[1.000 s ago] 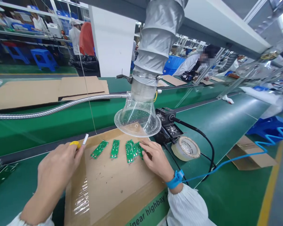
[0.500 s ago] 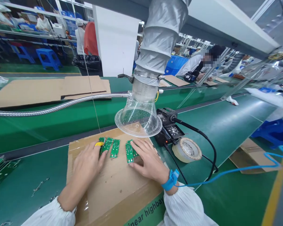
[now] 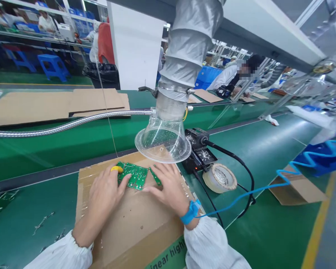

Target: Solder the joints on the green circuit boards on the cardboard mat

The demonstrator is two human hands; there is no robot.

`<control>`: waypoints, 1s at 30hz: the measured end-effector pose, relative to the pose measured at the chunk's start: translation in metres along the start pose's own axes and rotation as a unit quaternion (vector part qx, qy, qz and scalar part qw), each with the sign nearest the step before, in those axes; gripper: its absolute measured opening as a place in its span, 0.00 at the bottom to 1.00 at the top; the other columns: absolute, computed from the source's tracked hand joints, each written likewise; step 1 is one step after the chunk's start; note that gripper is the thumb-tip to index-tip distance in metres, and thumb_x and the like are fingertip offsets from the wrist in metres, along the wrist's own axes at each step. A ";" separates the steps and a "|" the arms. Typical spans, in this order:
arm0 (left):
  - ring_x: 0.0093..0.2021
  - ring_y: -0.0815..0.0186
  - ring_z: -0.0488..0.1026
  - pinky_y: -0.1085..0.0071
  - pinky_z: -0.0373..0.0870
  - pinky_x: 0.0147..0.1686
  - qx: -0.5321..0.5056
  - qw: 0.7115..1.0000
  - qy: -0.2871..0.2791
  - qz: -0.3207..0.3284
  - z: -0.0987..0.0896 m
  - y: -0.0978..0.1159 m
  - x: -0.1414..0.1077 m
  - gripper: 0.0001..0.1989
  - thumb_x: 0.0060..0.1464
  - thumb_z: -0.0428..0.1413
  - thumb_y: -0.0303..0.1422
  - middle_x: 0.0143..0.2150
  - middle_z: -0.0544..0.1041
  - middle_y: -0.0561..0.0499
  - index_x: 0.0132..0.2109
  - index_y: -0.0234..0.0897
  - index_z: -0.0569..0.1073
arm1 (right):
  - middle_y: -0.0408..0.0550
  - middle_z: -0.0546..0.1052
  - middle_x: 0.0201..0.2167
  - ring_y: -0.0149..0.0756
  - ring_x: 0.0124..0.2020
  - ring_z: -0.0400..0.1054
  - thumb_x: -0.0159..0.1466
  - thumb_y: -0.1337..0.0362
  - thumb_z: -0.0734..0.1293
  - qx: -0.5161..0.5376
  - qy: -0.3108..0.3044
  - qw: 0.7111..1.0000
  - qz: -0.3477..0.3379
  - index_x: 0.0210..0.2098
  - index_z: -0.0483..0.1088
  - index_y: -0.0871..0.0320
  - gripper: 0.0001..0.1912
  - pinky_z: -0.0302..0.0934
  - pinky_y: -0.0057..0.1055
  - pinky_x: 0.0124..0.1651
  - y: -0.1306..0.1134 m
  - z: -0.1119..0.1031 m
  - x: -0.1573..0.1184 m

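pinching with my left hand [image 3: 105, 198], not a hard clench: the wide green circuit board [image 3: 133, 175] sits between my thumb on its lower edge and a finger with a yellow rubber finger cot [image 3: 117, 169] at its left corner. my right hand [image 3: 168, 188] is open, fingers spread and low, tips just beside a narrow green strip board [image 3: 156, 176] at the wide board's right end; can't tell if they touch it. both boards lie flat on a corrugated cardboard sheet [image 3: 134, 224] with a green printed band along its near edge, on the smooth green bench mat [image 3: 30, 198]. a clear plastic funnel hood [image 3: 162, 144] hangs just past the boards, flared rim round and speckled, clamped to a pleated silver fabric duct [image 3: 187, 45], with a ribbed metal gooseneck hose [image 3: 72, 120] running off left. right of the cardboard: a black soldering station [image 3: 197, 149] with silvery bits in its tray, and a roll of clear tape [image 3: 220, 178] on its side. blue wrist strap [image 3: 190, 212] on my right wrist, coiled blue cord [image 3: 305, 168] leading off right, gathered white sleeves [image 3: 204, 243] at both arms.
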State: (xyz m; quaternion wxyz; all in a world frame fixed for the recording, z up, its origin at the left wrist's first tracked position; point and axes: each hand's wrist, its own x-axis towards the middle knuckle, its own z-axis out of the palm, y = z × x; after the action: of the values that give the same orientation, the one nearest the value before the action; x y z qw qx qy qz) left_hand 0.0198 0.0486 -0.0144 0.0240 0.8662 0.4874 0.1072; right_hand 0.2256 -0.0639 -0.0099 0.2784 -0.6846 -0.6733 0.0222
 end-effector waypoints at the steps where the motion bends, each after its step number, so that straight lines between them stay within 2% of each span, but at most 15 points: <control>1: 0.53 0.46 0.74 0.54 0.70 0.51 -0.010 1.000 0.004 0.001 0.002 0.006 -0.002 0.26 0.68 0.46 0.50 0.55 0.77 0.36 0.53 0.31 0.74 | 0.54 0.73 0.64 0.50 0.67 0.64 0.70 0.47 0.67 -0.007 0.004 1.000 0.008 0.64 0.68 0.53 0.29 0.51 0.57 0.72 0.008 -0.007 -0.006; 3: 0.61 0.44 0.70 0.49 0.67 0.58 -0.021 1.000 0.018 0.009 0.007 0.019 -0.006 0.29 0.67 0.47 0.53 0.64 0.73 0.35 0.57 0.32 0.73 | 0.54 0.72 0.65 0.50 0.68 0.63 0.72 0.55 0.65 -0.016 0.005 1.000 0.011 0.64 0.70 0.53 0.23 0.58 0.55 0.69 0.027 -0.020 -0.018; 5: 0.67 0.40 0.64 0.44 0.63 0.62 -0.018 0.999 0.024 0.011 0.011 0.029 -0.008 0.31 0.64 0.49 0.56 0.69 0.68 0.36 0.58 0.34 0.74 | 0.54 0.71 0.67 0.49 0.69 0.63 0.70 0.64 0.63 -0.023 -0.028 0.999 -0.004 0.63 0.71 0.54 0.22 0.62 0.53 0.66 0.043 -0.029 -0.028; 7: 0.69 0.37 0.60 0.40 0.61 0.63 -0.013 1.000 0.017 0.009 0.013 0.035 -0.008 0.31 0.63 0.51 0.56 0.70 0.66 0.35 0.58 0.34 0.75 | 0.53 0.69 0.68 0.47 0.70 0.62 0.66 0.72 0.61 -0.025 -0.076 0.996 -0.025 0.64 0.70 0.55 0.28 0.62 0.52 0.67 0.052 -0.033 -0.036; 9: 0.70 0.36 0.58 0.38 0.60 0.63 -0.008 1.000 0.008 0.008 0.014 0.035 -0.007 0.30 0.63 0.51 0.54 0.70 0.65 0.34 0.57 0.34 0.76 | 0.52 0.68 0.69 0.47 0.70 0.61 0.62 0.74 0.61 -0.029 -0.120 0.992 -0.040 0.66 0.68 0.56 0.33 0.59 0.54 0.69 0.054 -0.034 -0.039; 11: 0.71 0.36 0.58 0.37 0.60 0.63 -0.003 1.000 0.009 0.007 0.015 0.031 -0.004 0.29 0.65 0.49 0.52 0.70 0.65 0.33 0.57 0.33 0.76 | 0.54 0.67 0.69 0.48 0.70 0.61 0.63 0.71 0.63 -0.044 -0.138 0.989 -0.037 0.67 0.67 0.55 0.32 0.57 0.57 0.70 0.051 -0.034 -0.038; 15: 0.71 0.36 0.57 0.38 0.61 0.63 0.004 1.000 0.022 0.002 0.014 0.024 0.003 0.30 0.65 0.47 0.52 0.70 0.65 0.32 0.57 0.33 0.76 | 0.55 0.69 0.68 0.52 0.70 0.61 0.70 0.63 0.65 -0.067 -0.120 0.990 -0.015 0.66 0.68 0.52 0.26 0.55 0.63 0.69 0.049 -0.031 -0.025; 18: 0.72 0.37 0.56 0.38 0.62 0.63 0.000 1.000 0.020 0.009 0.014 0.025 0.003 0.28 0.66 0.47 0.52 0.71 0.65 0.35 0.57 0.35 0.77 | 0.56 0.71 0.67 0.52 0.69 0.62 0.69 0.62 0.67 -0.051 -0.114 0.992 -0.036 0.65 0.69 0.53 0.25 0.55 0.62 0.70 0.047 -0.027 -0.015; 21: 0.73 0.38 0.56 0.37 0.58 0.66 -0.009 1.000 0.006 0.024 0.016 0.022 -0.001 0.26 0.67 0.47 0.51 0.72 0.63 0.35 0.50 0.36 0.80 | 0.56 0.75 0.63 0.50 0.64 0.69 0.68 0.61 0.70 -0.020 -0.107 0.992 -0.066 0.61 0.73 0.54 0.22 0.58 0.58 0.68 0.037 -0.019 -0.011; 24: 0.74 0.41 0.56 0.39 0.54 0.70 -0.032 0.998 -0.003 0.058 0.018 0.008 -0.002 0.25 0.67 0.48 0.50 0.73 0.62 0.35 0.46 0.35 0.81 | 0.56 0.78 0.57 0.50 0.59 0.71 0.66 0.56 0.74 -0.004 -0.067 0.996 -0.063 0.56 0.75 0.53 0.20 0.63 0.56 0.64 0.019 -0.007 -0.016; 27: 0.75 0.45 0.53 0.43 0.52 0.72 -0.058 0.992 -0.017 0.109 0.018 -0.014 0.000 0.23 0.67 0.49 0.48 0.74 0.60 0.38 0.49 0.37 0.81 | 0.54 0.79 0.50 0.49 0.53 0.72 0.63 0.51 0.76 0.010 -0.028 0.999 -0.044 0.53 0.76 0.52 0.22 0.65 0.54 0.61 -0.001 0.004 -0.026; 30: 0.76 0.48 0.52 0.44 0.51 0.73 -0.069 0.987 -0.026 0.140 0.016 -0.027 0.004 0.22 0.68 0.47 0.45 0.75 0.59 0.42 0.52 0.39 0.80 | 0.52 0.79 0.47 0.47 0.51 0.72 0.63 0.47 0.75 0.024 -0.020 0.999 -0.032 0.53 0.76 0.51 0.24 0.63 0.55 0.64 -0.015 0.008 -0.032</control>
State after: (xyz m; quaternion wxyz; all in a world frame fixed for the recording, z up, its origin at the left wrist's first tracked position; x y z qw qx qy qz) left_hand 0.0032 0.0673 -0.0335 0.0812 0.9247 0.3520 0.1200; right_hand 0.2054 -0.0922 -0.0217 0.2821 -0.6551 -0.6996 0.0433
